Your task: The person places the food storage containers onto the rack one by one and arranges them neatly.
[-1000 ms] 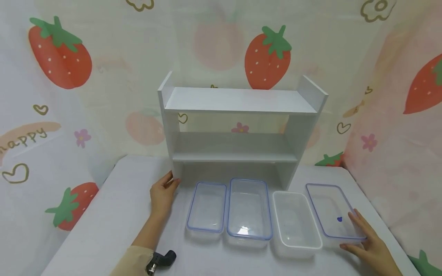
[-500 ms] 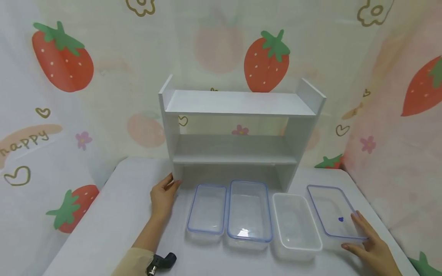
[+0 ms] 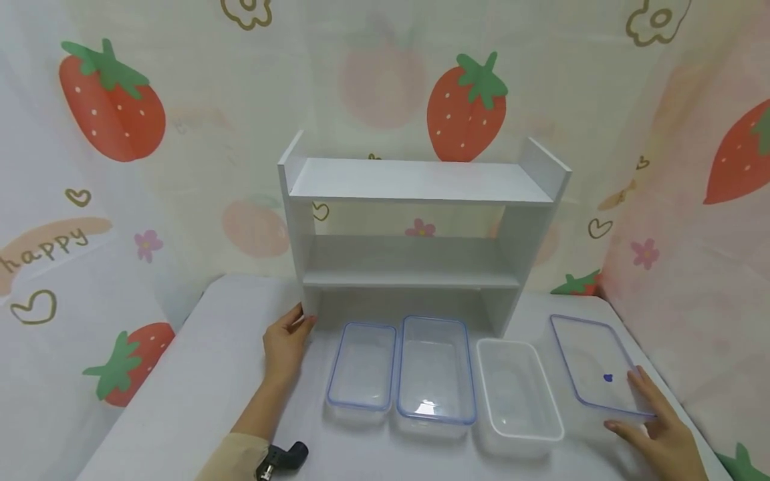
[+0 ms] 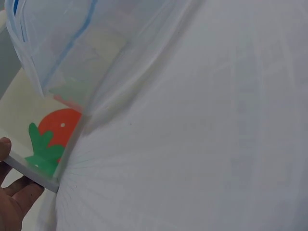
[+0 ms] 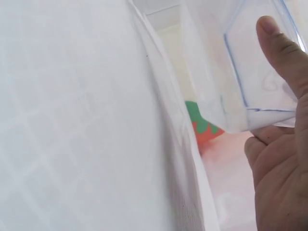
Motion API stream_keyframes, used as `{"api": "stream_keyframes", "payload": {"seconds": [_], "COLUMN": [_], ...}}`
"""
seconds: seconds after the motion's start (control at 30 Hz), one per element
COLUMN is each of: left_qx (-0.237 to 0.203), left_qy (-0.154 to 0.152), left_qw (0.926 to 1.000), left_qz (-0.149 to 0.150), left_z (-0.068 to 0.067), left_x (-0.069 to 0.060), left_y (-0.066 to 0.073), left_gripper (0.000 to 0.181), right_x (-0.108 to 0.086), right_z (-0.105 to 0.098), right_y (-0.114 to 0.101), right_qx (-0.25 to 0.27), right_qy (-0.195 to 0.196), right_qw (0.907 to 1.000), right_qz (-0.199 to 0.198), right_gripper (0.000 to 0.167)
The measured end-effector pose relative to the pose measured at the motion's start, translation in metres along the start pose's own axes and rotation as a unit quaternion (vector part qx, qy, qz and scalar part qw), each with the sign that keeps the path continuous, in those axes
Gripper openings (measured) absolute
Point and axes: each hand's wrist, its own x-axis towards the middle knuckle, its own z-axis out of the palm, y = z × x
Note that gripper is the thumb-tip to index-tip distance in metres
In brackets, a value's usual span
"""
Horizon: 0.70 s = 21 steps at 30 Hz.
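Observation:
At its lower left side panel, the white two-board shelf unit (image 3: pixel 409 262) is gripped by my left hand (image 3: pixel 285 347). In the left wrist view, my thumb and fingers lie on opposite faces of the panel (image 4: pixel 36 177). My right hand (image 3: pixel 668 431) holds a clear blue-rimmed lid (image 3: pixel 595 357) with a small blue mark, by its near right corner. The right wrist view has my thumb extended and some fingers hidden behind clear plastic (image 5: pixel 260 72). Left of the lid sits an uncovered translucent tub (image 3: pixel 520 391).
Two clear boxes with blue-rimmed lids, one small (image 3: pixel 363 367) and one larger (image 3: pixel 436 371), stand in front of the shelf. All rest on a white-covered table (image 3: pixel 174 407). Behind and at both sides hangs a strawberry-print cloth (image 3: pixel 373 80).
The lid has shifted right together with my right hand, tilting slightly. My left hand stays on the shelf panel; the boxes and tub keep their places.

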Motion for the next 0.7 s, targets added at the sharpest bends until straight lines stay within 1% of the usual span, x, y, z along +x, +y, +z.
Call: {"api": "stream_keyframes", "payload": {"seconds": [0.13, 0.23, 0.47, 0.53, 0.6, 0.7], "left_qx": [-0.008, -0.014, -0.017, -0.016, -0.015, -0.015], "left_qy": [-0.003, -0.007, -0.004, -0.001, 0.000, -0.001], "left_qw": [1.0000, 0.9999, 0.9998, 0.9998, 0.9998, 0.9998], "left_qz": [-0.001, -0.004, -0.010, -0.014, -0.015, -0.014], "left_z": [0.000, 0.000, 0.001, 0.002, 0.001, 0.001], "left_x": [-0.001, -0.001, -0.001, -0.002, -0.002, -0.003], "left_y": [-0.001, -0.001, -0.001, -0.001, 0.000, 0.001], "left_gripper": [0.050, 0.051, 0.050, 0.050, 0.049, 0.049], "right_x": [0.001, 0.002, 0.004, 0.006, 0.006, 0.008], "right_z": [-0.001, -0.003, -0.006, -0.006, -0.006, -0.007], "right_y": [-0.005, -0.011, -0.036, -0.042, -0.046, -0.052], "right_qx": [0.008, 0.004, -0.015, -0.019, -0.029, -0.032], "right_qy": [0.004, 0.005, 0.009, 0.009, 0.011, 0.014], "right_qw": [1.0000, 1.0000, 0.9984, 0.9981, 0.9976, 0.9980], "right_qz": [0.004, 0.008, 0.053, 0.058, 0.062, 0.053], "right_gripper": [0.094, 0.093, 0.092, 0.092, 0.092, 0.092]}}
